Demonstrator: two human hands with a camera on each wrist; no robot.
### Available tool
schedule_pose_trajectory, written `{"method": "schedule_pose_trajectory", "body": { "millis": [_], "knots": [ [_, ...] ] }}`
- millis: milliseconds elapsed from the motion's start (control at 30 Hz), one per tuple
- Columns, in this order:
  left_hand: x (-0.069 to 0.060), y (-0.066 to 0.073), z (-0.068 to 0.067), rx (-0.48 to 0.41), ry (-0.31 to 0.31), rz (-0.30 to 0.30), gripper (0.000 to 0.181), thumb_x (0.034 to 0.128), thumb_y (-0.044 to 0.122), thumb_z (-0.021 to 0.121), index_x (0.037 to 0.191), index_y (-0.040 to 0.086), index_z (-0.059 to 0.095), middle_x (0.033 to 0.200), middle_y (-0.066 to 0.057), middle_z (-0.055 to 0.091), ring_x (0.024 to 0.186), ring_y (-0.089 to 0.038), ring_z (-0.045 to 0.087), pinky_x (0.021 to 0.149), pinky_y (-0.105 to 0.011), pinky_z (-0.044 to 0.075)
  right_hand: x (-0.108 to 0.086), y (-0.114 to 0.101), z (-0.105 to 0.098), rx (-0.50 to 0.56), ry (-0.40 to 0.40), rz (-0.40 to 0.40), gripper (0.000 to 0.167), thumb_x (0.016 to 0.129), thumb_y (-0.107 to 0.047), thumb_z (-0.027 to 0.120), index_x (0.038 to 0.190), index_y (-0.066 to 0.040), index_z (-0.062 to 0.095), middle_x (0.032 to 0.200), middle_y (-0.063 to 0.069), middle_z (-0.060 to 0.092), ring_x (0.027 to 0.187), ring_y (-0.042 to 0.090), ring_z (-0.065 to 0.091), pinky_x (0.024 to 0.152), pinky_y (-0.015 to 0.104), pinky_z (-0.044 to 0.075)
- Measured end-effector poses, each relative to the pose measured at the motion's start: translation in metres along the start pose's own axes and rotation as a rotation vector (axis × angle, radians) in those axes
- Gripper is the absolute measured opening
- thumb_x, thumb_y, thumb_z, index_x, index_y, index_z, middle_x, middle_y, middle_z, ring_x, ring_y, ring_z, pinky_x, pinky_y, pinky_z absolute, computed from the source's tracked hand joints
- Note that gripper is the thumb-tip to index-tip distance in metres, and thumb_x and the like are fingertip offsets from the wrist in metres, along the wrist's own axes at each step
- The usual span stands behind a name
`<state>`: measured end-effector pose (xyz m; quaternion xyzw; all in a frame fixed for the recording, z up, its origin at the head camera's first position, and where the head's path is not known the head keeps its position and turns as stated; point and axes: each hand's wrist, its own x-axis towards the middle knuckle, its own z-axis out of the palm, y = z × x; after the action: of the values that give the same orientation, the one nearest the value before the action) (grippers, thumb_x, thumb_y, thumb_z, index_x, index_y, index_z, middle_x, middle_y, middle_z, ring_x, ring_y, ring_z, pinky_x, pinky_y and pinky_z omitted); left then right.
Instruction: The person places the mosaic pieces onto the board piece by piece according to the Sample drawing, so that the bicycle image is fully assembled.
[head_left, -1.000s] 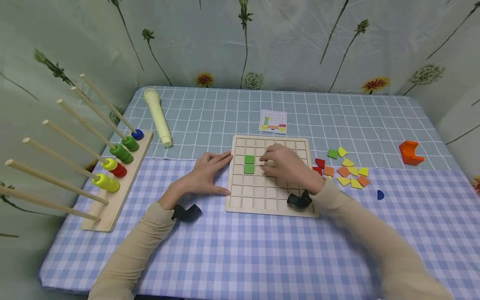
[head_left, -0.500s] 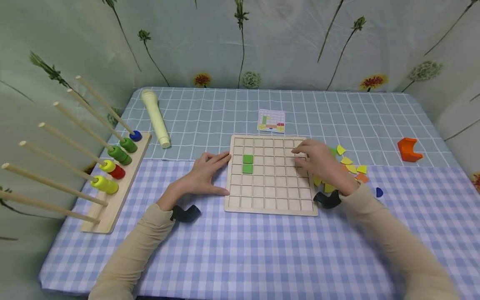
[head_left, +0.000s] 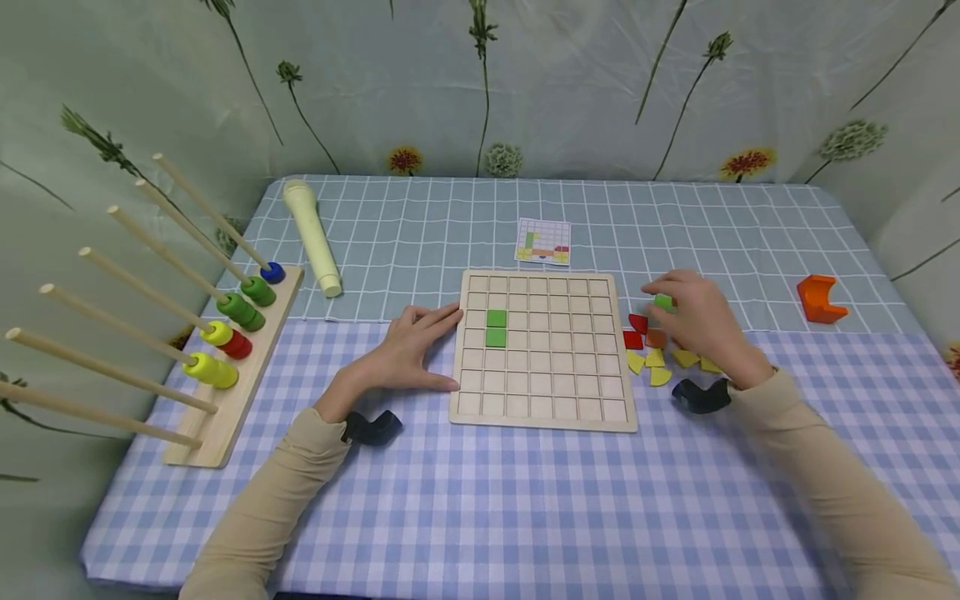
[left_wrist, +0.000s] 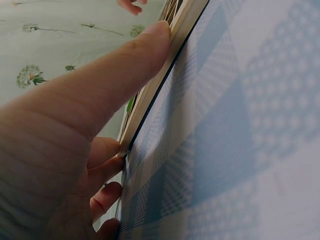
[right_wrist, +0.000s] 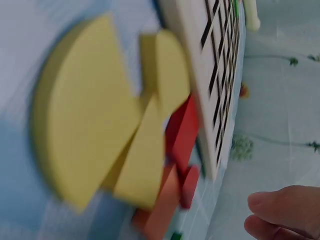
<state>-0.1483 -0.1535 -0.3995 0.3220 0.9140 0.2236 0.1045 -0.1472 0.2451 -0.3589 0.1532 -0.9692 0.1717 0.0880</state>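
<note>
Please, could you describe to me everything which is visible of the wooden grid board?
The grid board is pale, nearly square and wooden-looking, with a plain border and thin lines dividing it into square cells. It lies flat on the tablecloth. Two green squares occupy neighbouring cells towards its left side; the other cells are bare. The left hand touches its left edge.

Light is soft; the right wrist view blurs nearby yellow pieces.

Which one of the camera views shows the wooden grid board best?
The head view: there the wooden grid board appears whole, seen from above. The left wrist view shows mainly its edge, with the left hand against it; the right wrist view shows only part, steeply slanted.
</note>
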Motion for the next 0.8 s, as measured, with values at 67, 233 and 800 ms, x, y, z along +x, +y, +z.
{"method": "schedule_pose_trajectory", "body": {
  "millis": [67,233,800],
  "knots": [
    [0.000,0.000,0.000,-0.001,0.000,-0.001,0.103,0.0696,0.047,0.078,0.150,0.012,0.024,0.158,-0.004,0.020,0.120,-0.025,0.028,0.089,-0.044,0.025,-0.001,0.005,-0.002,-0.008,-0.024,0.040,0.028,0.082,-0.004,0.067,0.108,0.005,0.067,0.102,0.024,0.066,0.091,0.035,0.057,0.076,0.048,0.048],
    [0.000,0.000,-0.001,0.000,0.002,-0.003,0.103,0.0692,0.047,0.078,0.149,0.011,0.025,0.158,-0.004,0.021,0.121,-0.025,0.027,0.090,-0.044,0.026,-0.002,0.013,-0.003,-0.007,-0.067,0.111,0.032,0.082,-0.004,0.066,0.112,0.007,0.065,0.106,0.026,0.064,0.100,0.039,0.055,0.086,0.053,0.045],
    [-0.001,0.003,-0.002,-0.012,-0.003,-0.008,0.103,0.0689,0.048,0.078,0.150,0.012,0.025,0.158,-0.004,0.021,0.122,-0.026,0.027,0.092,-0.045,0.025,0.003,0.026,0.002,-0.050,-0.172,0.201,0.037,0.083,-0.006,0.066,0.117,0.008,0.061,0.114,0.029,0.060,0.105,0.042,0.052,0.089,0.053,0.045]
  ]
}}
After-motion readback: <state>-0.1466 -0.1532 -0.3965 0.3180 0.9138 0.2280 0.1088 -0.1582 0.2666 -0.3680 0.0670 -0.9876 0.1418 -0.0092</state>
